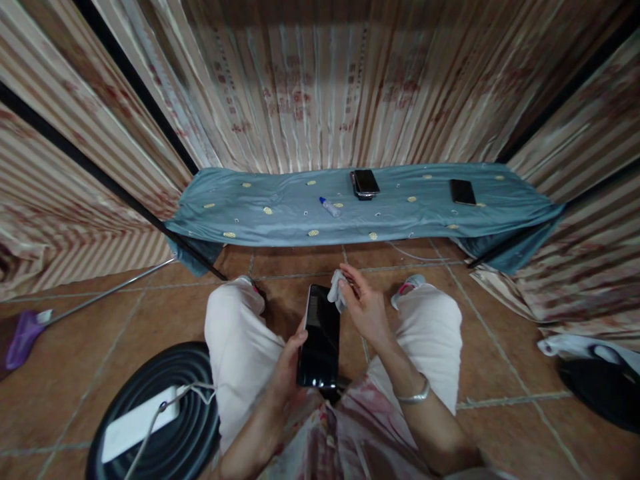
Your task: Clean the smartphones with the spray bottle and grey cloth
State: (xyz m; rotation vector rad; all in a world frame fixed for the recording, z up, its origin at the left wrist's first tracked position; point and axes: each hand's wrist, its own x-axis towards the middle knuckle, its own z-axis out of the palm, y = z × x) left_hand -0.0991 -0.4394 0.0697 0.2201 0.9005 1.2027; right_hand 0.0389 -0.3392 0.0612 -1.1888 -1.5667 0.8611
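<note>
My left hand (287,363) grips a black phone (320,337) by its left edge, screen up, over my lap. My right hand (363,303) pinches a small white cloth (337,288) against the phone's top right corner. A bracelet circles my right wrist. My knees in pale trousers frame both hands.
A low bench under a blue-grey cloth (280,213) stands ahead, carrying a small bottle (330,207), a stack of phones (365,183) and a single phone (462,191). A round black stool with a white power bank (140,423) sits at my left. Striped curtains surround the tiled floor.
</note>
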